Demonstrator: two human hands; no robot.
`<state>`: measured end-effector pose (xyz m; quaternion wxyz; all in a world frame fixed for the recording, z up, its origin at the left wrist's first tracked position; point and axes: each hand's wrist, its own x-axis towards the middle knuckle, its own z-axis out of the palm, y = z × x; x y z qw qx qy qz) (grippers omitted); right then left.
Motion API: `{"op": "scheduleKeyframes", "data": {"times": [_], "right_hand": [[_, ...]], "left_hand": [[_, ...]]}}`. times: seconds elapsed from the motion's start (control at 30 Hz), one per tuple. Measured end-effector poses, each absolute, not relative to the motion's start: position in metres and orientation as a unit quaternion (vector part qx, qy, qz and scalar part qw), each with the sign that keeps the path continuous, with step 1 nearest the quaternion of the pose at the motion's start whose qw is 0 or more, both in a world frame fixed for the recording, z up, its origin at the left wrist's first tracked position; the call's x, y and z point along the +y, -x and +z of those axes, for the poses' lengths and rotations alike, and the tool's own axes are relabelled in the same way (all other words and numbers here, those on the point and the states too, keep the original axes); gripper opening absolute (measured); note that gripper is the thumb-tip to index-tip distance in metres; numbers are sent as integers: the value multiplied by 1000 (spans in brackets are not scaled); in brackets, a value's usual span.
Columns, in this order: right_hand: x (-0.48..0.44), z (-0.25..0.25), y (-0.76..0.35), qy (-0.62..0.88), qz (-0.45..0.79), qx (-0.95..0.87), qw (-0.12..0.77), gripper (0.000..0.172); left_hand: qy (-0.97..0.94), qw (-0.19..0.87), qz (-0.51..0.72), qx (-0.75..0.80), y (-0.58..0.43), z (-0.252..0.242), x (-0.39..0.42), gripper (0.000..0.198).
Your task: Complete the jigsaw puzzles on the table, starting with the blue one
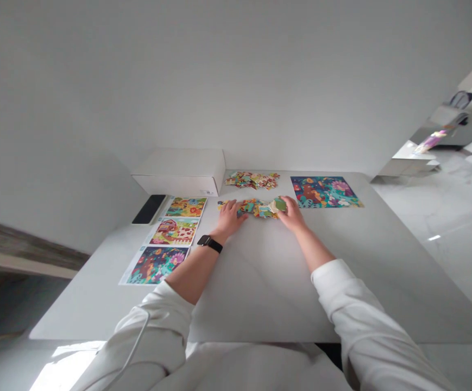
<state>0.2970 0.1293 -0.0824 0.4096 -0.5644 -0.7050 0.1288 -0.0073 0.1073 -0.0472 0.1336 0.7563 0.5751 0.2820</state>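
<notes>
1. At the far left of the pale worktop point(260, 288), a black phone point(149, 209) lies beside a white cardboard box point(181, 172). Three printed picture sheets point(174, 232) run in a slanted column just beyond the phone, showing bright flowers, a red barn and animals.
2. The left grip point(228, 219), with a black smartwatch point(210, 244) on its wrist and a white sleeve point(154, 326) behind it, sits low at the left end of the loose jigsaw pieces. Its fingers are spread and curved down onto them. I cannot tell whether it has hold of any piece or is only touching them.
3. The loose jigsaw pieces point(256, 208) form a long, low heap between the two grips, its long axis running sideways across the worktop. Both grips touch it, one at each end.
4. The right grip point(291, 213) is cupped over the right end, nearer than the left to a raised green piece point(279, 205). Whether that piece is held is unclear.
5. A second heap of pieces point(252, 180) lies farther off, beyond the first. To its right lies a square, brightly coloured picture point(324, 191).
</notes>
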Motion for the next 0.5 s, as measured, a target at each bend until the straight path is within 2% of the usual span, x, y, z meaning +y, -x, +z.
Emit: {"op": "scheduleKeyframes", "data": {"times": [0.1, 0.17, 0.23, 0.37, 0.5], "right_hand": [[130, -69, -309, 618, 129, -608, 482, 52], [131, -58, -318, 628, 133, -544, 540, 51], [130, -46, -325, 632, 131, -499, 578, 50], [123, -26, -328, 659, 130, -475, 568, 46], [113, -13, -323, 683, 148, -451, 556, 35]], "left_hand": [[-761, 146, 338, 534, -7, -32, 81, 44], [-763, 160, 367, 508, -24, -21, 55, 31], [-777, 216, 348, 478, -48, -11, 20, 18], [-851, 311, 268, 329, -107, 12, -61, 44], [-872, 321, 280, 241, -147, 36, -115, 49]]}}
